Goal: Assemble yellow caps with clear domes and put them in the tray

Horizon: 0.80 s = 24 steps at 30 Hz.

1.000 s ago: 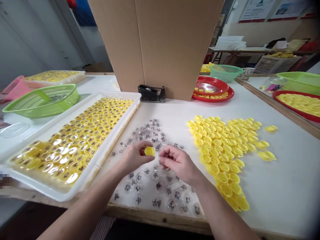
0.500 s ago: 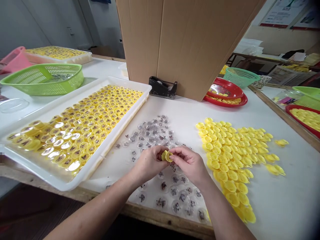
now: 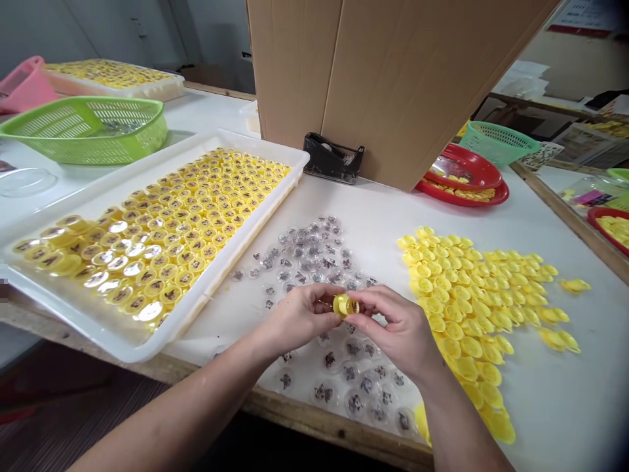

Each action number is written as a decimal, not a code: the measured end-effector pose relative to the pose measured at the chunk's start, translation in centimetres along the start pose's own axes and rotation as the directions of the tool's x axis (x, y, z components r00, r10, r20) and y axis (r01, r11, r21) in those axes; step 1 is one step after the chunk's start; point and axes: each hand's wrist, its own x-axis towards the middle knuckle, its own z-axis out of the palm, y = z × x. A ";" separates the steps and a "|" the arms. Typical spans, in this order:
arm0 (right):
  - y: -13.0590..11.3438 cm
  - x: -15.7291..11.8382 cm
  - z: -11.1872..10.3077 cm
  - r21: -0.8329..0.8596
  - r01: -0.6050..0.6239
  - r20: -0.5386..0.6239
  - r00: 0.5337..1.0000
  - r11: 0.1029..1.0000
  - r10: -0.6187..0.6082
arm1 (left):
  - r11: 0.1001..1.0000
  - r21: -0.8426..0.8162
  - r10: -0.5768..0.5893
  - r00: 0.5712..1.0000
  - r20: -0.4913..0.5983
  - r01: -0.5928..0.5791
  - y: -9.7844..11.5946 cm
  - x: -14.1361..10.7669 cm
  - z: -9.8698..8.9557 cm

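Between both hands is a small round yellow plastic piece with a clear cap on its right side. My left hand pinches its left side between thumb and fingers. From the right, my right hand grips the capped edge with thumb and fingertips. Beneath and around the hands lie many clear round caps with small dark printed figures. To the right spreads a heap of yellow plastic cups. On the left, a white tray holds rows of yellow capped pieces with printed faces.
A tape dispenser stands against a tall cardboard box. Red plates and a mint basket are at the back right. A green basket sits at the back left. The table's wooden edge runs in front.
The yellow piece has turned so its clear-capped side shows, and the right hand's fingers have opened wider around it. The camera view has shifted slightly.
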 end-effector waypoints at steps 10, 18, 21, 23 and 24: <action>-0.3 -0.1 0.7 -0.273 0.107 -0.056 0.990 0.956 -0.127 | 0.992 -0.125 -0.041 0.997 -0.059 0.033 0.2 0.1 0.7; -0.7 -0.3 1.5 -0.455 0.208 -0.075 0.960 0.866 -0.270 | 0.994 -0.103 -0.045 0.995 -0.093 0.035 -0.1 -0.1 1.0; -0.8 -0.4 2.2 -0.475 0.199 -0.090 0.958 0.857 -0.273 | 0.996 -0.082 -0.051 0.989 -0.142 0.039 -0.2 0.0 0.9; -0.7 -0.4 2.5 -0.447 0.176 -0.109 0.963 0.877 -0.248 | 0.996 -0.081 -0.038 0.984 -0.176 0.024 -0.3 0.1 0.8; -0.6 -0.4 2.5 -0.407 0.156 -0.109 0.970 0.900 -0.218 | 0.996 -0.083 -0.030 0.984 -0.174 0.016 -0.2 0.1 0.7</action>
